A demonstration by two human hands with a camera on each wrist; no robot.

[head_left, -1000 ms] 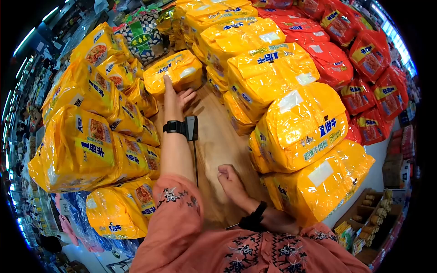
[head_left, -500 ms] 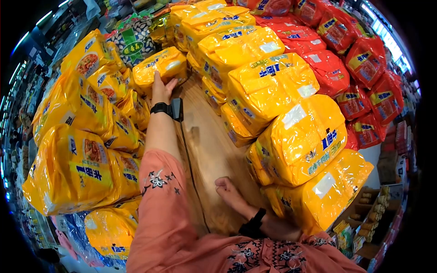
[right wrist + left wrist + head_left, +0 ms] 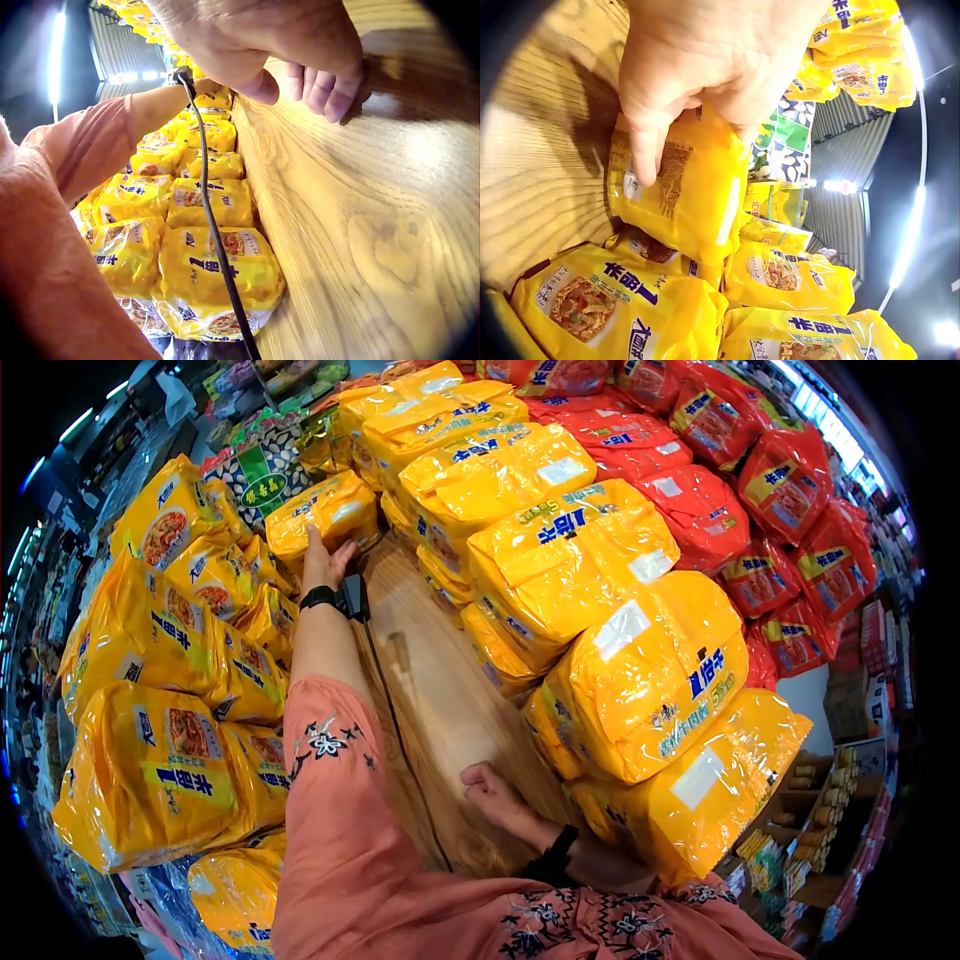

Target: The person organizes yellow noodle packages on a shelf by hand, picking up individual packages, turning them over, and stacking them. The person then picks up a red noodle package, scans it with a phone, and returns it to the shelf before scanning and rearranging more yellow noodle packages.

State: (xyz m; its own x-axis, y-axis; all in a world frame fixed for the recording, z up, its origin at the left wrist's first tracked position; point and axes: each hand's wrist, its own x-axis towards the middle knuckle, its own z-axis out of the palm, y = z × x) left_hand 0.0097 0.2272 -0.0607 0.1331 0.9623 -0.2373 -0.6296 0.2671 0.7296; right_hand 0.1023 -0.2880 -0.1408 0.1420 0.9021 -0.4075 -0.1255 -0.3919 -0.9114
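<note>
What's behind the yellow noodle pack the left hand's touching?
A patterned bag with a green label peeks out behind the noodle pack, which hides the bag's bottom.

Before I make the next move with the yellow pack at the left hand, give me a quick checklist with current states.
1. Left hand touching the yellow pack: ok.
2. Right hand unloaded: ok, fingers curled, nothing visible in it.
3. Cable away from the yellow pack: ok, it trails back over the table.
4. Room behind the yellow pack: cannot tell, a patterned bag shows just beyond.
5. Wrapper intact: cannot tell, the left hand covers part.
</note>
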